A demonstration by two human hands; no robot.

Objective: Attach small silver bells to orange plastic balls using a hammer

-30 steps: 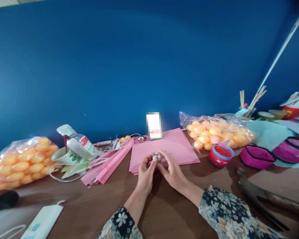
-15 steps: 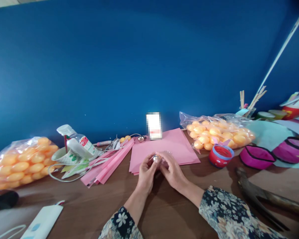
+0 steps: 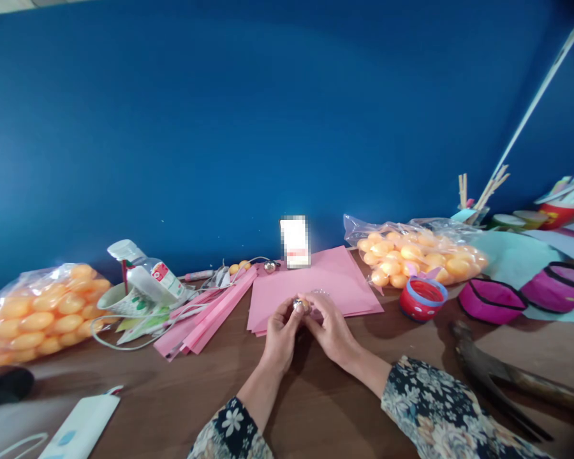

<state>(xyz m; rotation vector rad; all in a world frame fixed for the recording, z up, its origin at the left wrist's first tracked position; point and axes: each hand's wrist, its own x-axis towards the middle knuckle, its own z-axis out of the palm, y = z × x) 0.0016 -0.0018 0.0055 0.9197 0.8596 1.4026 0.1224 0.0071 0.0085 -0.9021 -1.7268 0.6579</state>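
My left hand (image 3: 281,331) pinches a small shiny silver bell (image 3: 298,303) between thumb and fingers, just in front of the pink paper sheets (image 3: 310,277). Close against it, my right hand (image 3: 332,328) has its fingers closed together by the bell; what they grip is hidden. Something clear and glittery (image 3: 321,292) shows behind the right fingers, too small to name. A second silver bell (image 3: 270,266) lies at the back edge of the pink sheets, beside a blurred white card (image 3: 296,242).
Bags of orange balls stand at left (image 3: 43,312) and right (image 3: 416,255). Pink strips (image 3: 210,319), a clear bottle (image 3: 157,274) and cables lie left. Rightward are a red round holder (image 3: 421,298), magenta pouches (image 3: 492,301) and a dark hooked wooden tool (image 3: 492,370). A blue wall rises behind.
Both hands stay in nearly the same place. The bell has turned slightly between the fingers, and the view has shifted a little.
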